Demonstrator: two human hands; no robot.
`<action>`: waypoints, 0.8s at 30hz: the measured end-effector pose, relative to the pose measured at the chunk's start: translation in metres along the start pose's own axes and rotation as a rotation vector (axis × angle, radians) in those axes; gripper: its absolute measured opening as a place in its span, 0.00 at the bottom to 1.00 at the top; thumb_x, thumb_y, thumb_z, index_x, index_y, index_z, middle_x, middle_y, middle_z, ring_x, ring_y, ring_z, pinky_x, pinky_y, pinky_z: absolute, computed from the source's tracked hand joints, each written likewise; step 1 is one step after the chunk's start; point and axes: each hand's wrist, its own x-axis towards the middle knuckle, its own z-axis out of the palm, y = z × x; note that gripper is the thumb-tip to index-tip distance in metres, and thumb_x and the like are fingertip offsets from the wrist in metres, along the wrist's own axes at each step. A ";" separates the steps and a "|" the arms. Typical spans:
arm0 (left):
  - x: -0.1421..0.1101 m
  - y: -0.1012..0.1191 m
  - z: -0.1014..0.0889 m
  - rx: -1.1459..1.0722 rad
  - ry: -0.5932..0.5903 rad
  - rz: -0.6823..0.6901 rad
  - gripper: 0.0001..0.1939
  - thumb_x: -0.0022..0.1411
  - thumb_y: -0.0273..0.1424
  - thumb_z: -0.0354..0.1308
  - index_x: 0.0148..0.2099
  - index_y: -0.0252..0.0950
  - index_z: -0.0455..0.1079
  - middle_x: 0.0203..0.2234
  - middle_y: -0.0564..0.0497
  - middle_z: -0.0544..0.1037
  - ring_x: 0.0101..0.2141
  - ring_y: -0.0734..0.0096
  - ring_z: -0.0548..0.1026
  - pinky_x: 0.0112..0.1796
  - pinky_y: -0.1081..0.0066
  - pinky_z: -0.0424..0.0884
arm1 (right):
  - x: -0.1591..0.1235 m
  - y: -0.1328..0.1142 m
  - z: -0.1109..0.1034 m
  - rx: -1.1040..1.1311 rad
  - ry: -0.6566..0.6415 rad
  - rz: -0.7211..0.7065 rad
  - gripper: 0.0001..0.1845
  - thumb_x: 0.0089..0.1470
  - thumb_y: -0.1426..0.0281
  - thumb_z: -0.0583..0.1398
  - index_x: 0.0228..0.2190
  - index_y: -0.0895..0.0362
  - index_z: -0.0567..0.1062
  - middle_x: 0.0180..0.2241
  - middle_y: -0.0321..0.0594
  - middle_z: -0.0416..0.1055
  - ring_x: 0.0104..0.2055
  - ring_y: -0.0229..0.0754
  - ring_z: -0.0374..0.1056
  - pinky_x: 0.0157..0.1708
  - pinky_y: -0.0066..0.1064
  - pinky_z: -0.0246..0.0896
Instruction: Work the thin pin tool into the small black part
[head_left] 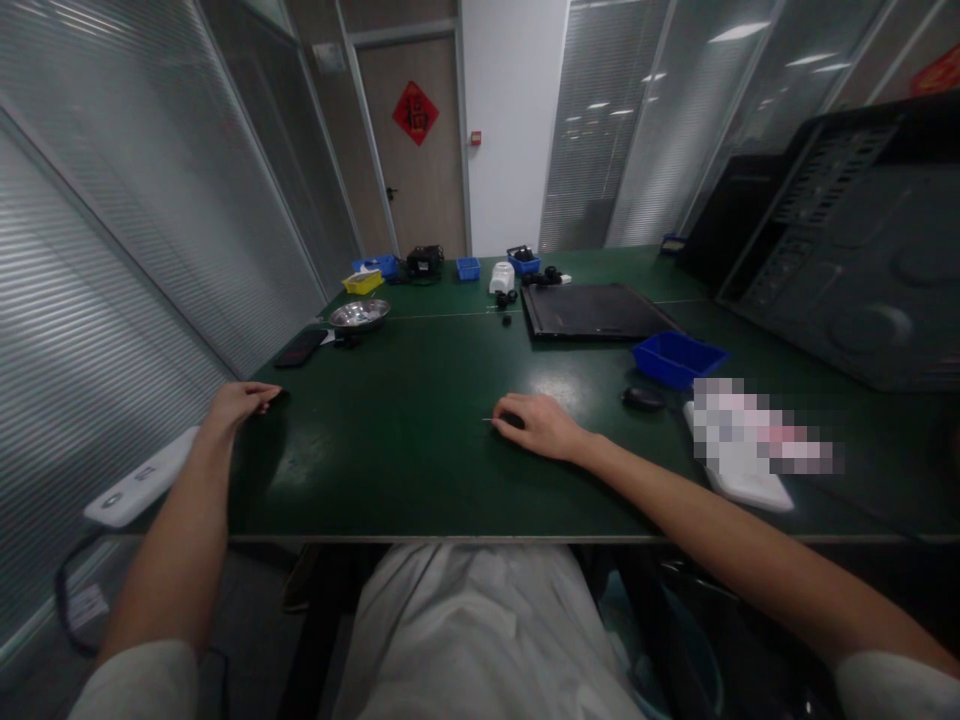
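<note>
Near the table's left edge, my left hand [244,402] hovers with thumb and fingers pinched together. Something small and dark shows at its fingertips, too small to name. My right hand [538,426] rests on the green tabletop [397,430] near the middle, fingers curled in. A thin, pale, needle-like thing [487,420] sticks out to the left from between its thumb and finger. What lies inside the curled fingers is hidden. The black computer mouse [643,399] sits to the right of this hand, apart from it.
At right are a blue tray [677,360], a white block-like item [750,485] partly blurred out, and a big dark computer case [847,250]. A flat black panel [596,311] lies behind. Farther left are a metal bowl [360,315], a phone [301,348] and a white power strip [142,482].
</note>
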 end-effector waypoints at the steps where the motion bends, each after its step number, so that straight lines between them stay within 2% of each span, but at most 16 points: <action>1: -0.001 0.000 0.002 0.004 -0.007 0.018 0.14 0.61 0.35 0.68 0.43 0.29 0.78 0.24 0.55 0.76 0.25 0.78 0.66 0.31 0.79 0.63 | 0.000 0.000 0.000 0.000 -0.001 -0.002 0.08 0.67 0.64 0.58 0.42 0.53 0.75 0.40 0.39 0.76 0.36 0.40 0.71 0.36 0.30 0.55; 4: -0.012 0.010 0.020 0.022 -0.074 0.105 0.18 0.56 0.38 0.71 0.45 0.32 0.80 0.29 0.53 0.80 0.30 0.73 0.71 0.32 0.76 0.66 | 0.000 0.001 0.002 -0.001 0.002 -0.001 0.08 0.67 0.64 0.58 0.42 0.53 0.76 0.40 0.39 0.76 0.37 0.40 0.71 0.35 0.30 0.55; 6: -0.031 0.026 0.044 0.057 -0.211 0.239 0.23 0.52 0.43 0.73 0.46 0.34 0.81 0.38 0.48 0.83 0.38 0.65 0.76 0.38 0.72 0.70 | 0.000 0.001 0.003 -0.005 0.005 0.004 0.09 0.67 0.64 0.57 0.42 0.53 0.76 0.40 0.39 0.76 0.37 0.40 0.71 0.35 0.30 0.55; 8: -0.060 0.049 0.078 0.103 -0.420 0.424 0.24 0.53 0.48 0.71 0.46 0.36 0.82 0.46 0.46 0.82 0.46 0.57 0.77 0.46 0.67 0.72 | 0.000 0.001 0.003 -0.004 0.004 0.006 0.09 0.67 0.64 0.57 0.42 0.53 0.76 0.40 0.39 0.76 0.36 0.40 0.71 0.35 0.30 0.55; 11: -0.111 0.082 0.138 0.122 -0.731 0.604 0.21 0.59 0.48 0.67 0.47 0.38 0.82 0.47 0.46 0.82 0.48 0.58 0.77 0.52 0.64 0.70 | 0.000 0.001 0.002 0.001 0.000 0.005 0.09 0.67 0.63 0.57 0.42 0.53 0.76 0.40 0.39 0.77 0.36 0.40 0.71 0.35 0.30 0.55; 14: -0.150 0.105 0.190 0.041 -0.896 0.757 0.17 0.62 0.43 0.65 0.46 0.37 0.82 0.45 0.46 0.82 0.47 0.60 0.78 0.51 0.64 0.70 | 0.000 0.000 0.001 0.002 0.000 0.014 0.09 0.67 0.63 0.57 0.42 0.53 0.76 0.39 0.39 0.77 0.37 0.40 0.71 0.36 0.30 0.55; 16: -0.164 0.112 0.211 0.009 -0.942 0.804 0.17 0.62 0.42 0.65 0.46 0.35 0.82 0.42 0.45 0.82 0.43 0.61 0.78 0.47 0.65 0.71 | 0.000 -0.001 0.001 0.005 0.004 0.024 0.09 0.67 0.64 0.58 0.42 0.53 0.76 0.39 0.39 0.77 0.37 0.40 0.71 0.36 0.30 0.55; 18: -0.170 0.114 0.220 0.003 -0.934 0.832 0.18 0.62 0.42 0.66 0.48 0.34 0.82 0.41 0.45 0.82 0.40 0.62 0.78 0.43 0.66 0.71 | 0.000 -0.002 0.000 0.010 0.005 0.035 0.08 0.67 0.64 0.58 0.42 0.53 0.76 0.39 0.38 0.77 0.37 0.40 0.71 0.36 0.30 0.55; 21: -0.169 0.109 0.219 -0.025 -0.866 0.874 0.20 0.64 0.44 0.64 0.50 0.35 0.81 0.43 0.45 0.81 0.40 0.63 0.77 0.42 0.67 0.71 | 0.000 -0.002 0.000 0.015 0.003 0.048 0.08 0.66 0.64 0.58 0.42 0.53 0.76 0.38 0.38 0.76 0.37 0.40 0.70 0.35 0.30 0.54; 24: -0.167 0.103 0.218 -0.109 -0.799 0.890 0.20 0.71 0.44 0.56 0.53 0.35 0.79 0.47 0.43 0.80 0.43 0.63 0.77 0.44 0.67 0.71 | 0.000 -0.002 -0.001 0.018 0.005 0.045 0.08 0.66 0.65 0.58 0.41 0.53 0.76 0.38 0.38 0.76 0.36 0.40 0.70 0.35 0.29 0.54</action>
